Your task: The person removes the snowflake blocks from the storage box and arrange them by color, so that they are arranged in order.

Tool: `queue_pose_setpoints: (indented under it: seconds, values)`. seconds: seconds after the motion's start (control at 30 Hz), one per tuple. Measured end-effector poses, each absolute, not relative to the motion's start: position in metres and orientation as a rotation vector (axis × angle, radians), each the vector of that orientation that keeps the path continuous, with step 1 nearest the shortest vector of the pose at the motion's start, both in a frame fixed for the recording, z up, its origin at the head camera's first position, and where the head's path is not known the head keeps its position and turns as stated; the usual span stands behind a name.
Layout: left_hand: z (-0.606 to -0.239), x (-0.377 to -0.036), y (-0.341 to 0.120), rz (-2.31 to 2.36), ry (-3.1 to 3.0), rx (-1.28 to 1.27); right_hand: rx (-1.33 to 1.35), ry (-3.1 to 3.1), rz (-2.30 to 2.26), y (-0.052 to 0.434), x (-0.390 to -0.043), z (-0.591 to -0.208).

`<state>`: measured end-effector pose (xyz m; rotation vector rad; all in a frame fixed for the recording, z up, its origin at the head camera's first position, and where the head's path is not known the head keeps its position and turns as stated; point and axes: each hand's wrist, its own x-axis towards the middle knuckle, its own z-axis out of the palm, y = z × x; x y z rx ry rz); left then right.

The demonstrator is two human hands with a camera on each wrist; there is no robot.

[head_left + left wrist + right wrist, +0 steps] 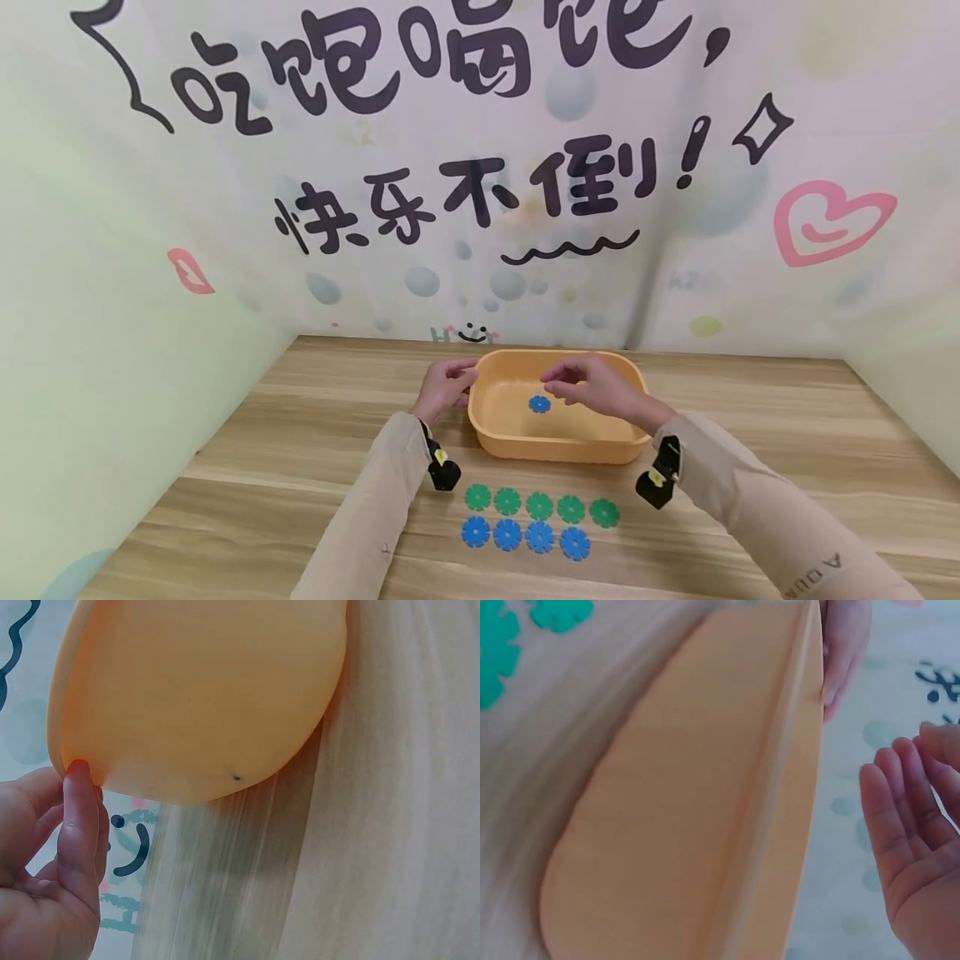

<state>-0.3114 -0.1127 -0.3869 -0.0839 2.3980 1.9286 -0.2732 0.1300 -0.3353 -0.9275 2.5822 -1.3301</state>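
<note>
An orange plastic basin [566,450] stands on the table. My left hand [444,392] grips its left end at the rim; in the left wrist view the left hand's fingers [79,825] touch the basin wall. Over the basin hovers my right hand [596,387], fingers loosely bent with nothing visible between them. Just below those fingertips a blue notched disc [539,404] shows inside the basin; whether it lies on the bottom is hard to tell. In the right wrist view the right hand [922,832] is apart from the basin wall [682,780].
In front of the basin, several green notched discs [539,506] form a row on the wooden table [262,492]. Nearer to me runs a row of several blue notched discs [507,535]. A printed cloth backdrop [465,275] hangs behind the table.
</note>
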Motion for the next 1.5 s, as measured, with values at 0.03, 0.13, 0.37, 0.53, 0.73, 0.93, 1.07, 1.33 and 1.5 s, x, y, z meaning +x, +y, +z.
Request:
queue_pose_setpoints:
  seconds: [0.03, 0.13, 0.37, 0.53, 0.73, 0.93, 1.07, 1.33, 1.5]
  values:
    - [-0.387, -0.311, -0.112, 1.929, 2.397, -0.085, -0.896, 2.566, -1.334, 0.129, -0.277, -0.336]
    - [-0.387, -0.311, -0.113, 1.926, 2.393, -0.080, -0.827, 2.496, -1.323, 0.128, -0.288, -0.338]
    - [-0.385, -0.310, -0.113, 1.914, 2.399, -0.069, -0.686, 2.366, -1.256, 0.126, -0.308, -0.340]
    - [-0.386, -0.310, -0.113, 1.918, 2.400, -0.059, -0.594, 2.350, -1.242, 0.122, -0.315, -0.345]
    - [-0.385, -0.310, -0.114, 1.910, 2.403, -0.060, -0.526, 2.388, -1.187, 0.116, -0.321, -0.360]
    - [-0.384, -0.309, -0.114, 1.912, 2.389, -0.064, -0.634, 2.462, -1.187, 0.116, -0.343, -0.399]
    - [-0.383, -0.309, -0.113, 1.921, 2.382, -0.045, -0.620, 2.472, -1.185, 0.115, -0.344, -0.406]
    - [-0.385, -0.310, -0.113, 1.939, 2.388, -0.029, -0.620, 2.528, -1.112, 0.109, -0.325, -0.391]
    - [-0.387, -0.310, -0.113, 1.951, 2.384, -0.027, -0.653, 2.568, -1.074, 0.108, -0.322, -0.391]
